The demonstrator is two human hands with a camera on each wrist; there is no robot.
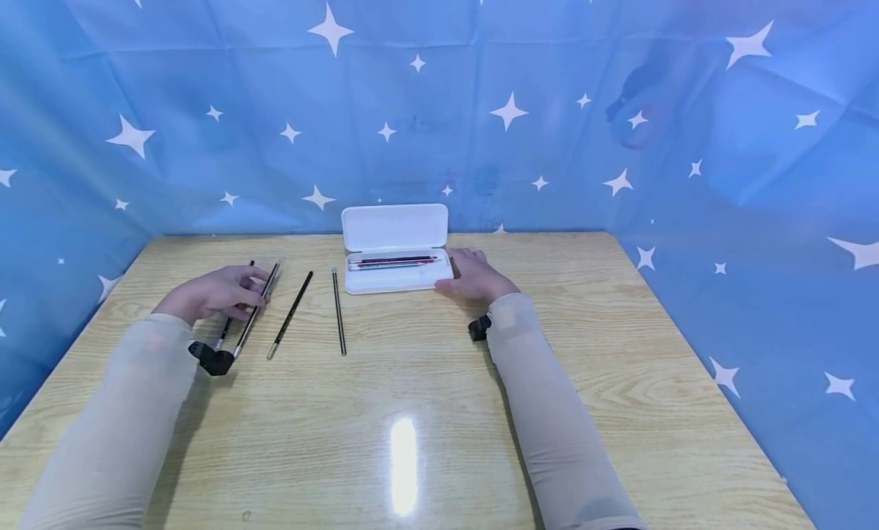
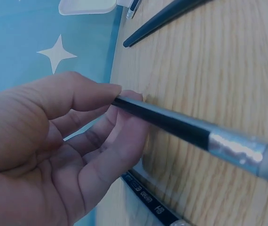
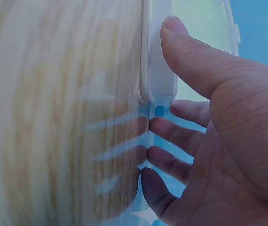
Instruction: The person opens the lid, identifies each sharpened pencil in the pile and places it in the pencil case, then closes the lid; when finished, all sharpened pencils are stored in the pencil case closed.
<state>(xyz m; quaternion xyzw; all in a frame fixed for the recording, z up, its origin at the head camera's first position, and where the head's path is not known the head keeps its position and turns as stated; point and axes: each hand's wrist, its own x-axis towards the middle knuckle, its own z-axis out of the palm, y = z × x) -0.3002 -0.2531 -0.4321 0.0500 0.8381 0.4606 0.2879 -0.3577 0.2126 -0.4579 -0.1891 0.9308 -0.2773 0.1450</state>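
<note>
My left hand [image 1: 226, 292] pinches a black pencil [image 2: 171, 123] between thumb and fingers, its silver band and eraser end angled toward me. Beneath that hand lies another black pencil [image 2: 148, 200] marked HB, partly hidden. A white pencil case [image 1: 364, 284] stands with its lid [image 1: 394, 226] raised, and several pencils [image 1: 391, 262] lie inside. At the case's right end rests my right hand [image 1: 474, 274]. In the right wrist view its thumb [image 3: 190, 56] lies along the case's edge, the other fingers spread low near the tabletop.
Between the left hand and the case, a black pencil [image 1: 290, 315] lies slanted on the wooden table [image 1: 439, 362]. Nearer the case is a dark striped pencil [image 1: 339, 313]. A blue curtain with white stars [image 1: 508, 110] rises behind the table's back edge.
</note>
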